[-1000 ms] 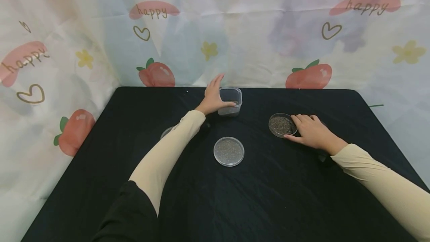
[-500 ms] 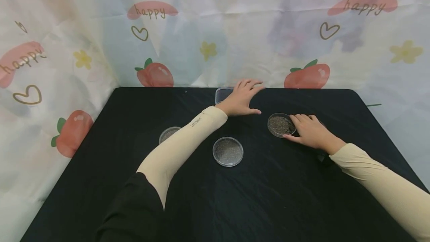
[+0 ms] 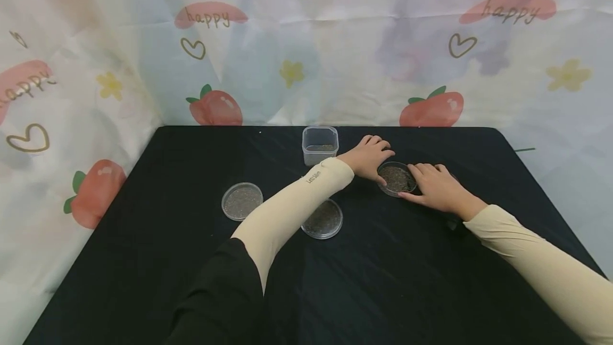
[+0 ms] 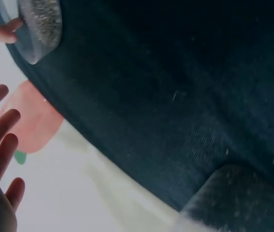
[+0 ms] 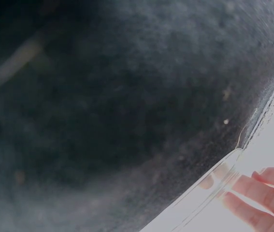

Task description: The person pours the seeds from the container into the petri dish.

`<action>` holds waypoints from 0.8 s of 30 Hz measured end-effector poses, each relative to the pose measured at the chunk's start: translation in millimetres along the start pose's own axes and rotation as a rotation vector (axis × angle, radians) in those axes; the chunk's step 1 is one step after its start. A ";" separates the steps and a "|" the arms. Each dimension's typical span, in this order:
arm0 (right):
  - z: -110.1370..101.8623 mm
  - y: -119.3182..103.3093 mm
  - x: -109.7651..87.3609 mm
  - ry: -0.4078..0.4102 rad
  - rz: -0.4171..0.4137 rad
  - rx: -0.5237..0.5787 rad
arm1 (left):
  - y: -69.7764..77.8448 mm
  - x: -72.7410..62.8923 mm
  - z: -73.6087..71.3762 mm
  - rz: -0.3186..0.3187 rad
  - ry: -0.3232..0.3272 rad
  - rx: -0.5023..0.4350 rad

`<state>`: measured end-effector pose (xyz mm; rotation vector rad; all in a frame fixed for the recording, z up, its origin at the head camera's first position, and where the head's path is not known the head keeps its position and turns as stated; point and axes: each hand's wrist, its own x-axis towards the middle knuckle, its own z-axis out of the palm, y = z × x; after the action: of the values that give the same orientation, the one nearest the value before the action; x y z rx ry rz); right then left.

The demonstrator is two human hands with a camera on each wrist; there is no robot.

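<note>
In the head view, a round clear petri dish (image 3: 395, 180) of brown granules stands right of centre. My right hand (image 3: 437, 188) holds its right side, thumb at the front rim and fingers at the back. On the dish's other side is my left hand (image 3: 366, 157), fingers spread and thumb right at the rim. The left wrist view has the same dish (image 4: 46, 24) at top left, with the fingers (image 4: 1, 140) extended. Fingers (image 5: 260, 193) lie against a clear rim (image 5: 214, 183) in the right wrist view.
Behind the left forearm stands a clear square tub (image 3: 320, 145) with some granules in it. Two more granule-filled dishes, a left one (image 3: 241, 201) and a middle one (image 3: 323, 220), sit on the black tablecloth (image 3: 383, 281). A printed curtain (image 3: 335, 68) hangs behind the table.
My left hand has moved right and nearer, from the square tub to the petri dish at the right hand. The forearm now overlaps the middle dish. The right hand keeps its hold.
</note>
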<state>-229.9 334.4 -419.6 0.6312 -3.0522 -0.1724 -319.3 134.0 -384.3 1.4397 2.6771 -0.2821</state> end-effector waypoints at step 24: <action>-1.0 4.8 -6.5 0.004 0.067 -0.016 | 5.5 10.6 24.3 -0.028 -0.011 -0.128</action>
<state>-225.8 341.2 -418.1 0.5271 -3.0601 -0.1934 -320.8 140.7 -410.5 1.3610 2.6550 -0.1175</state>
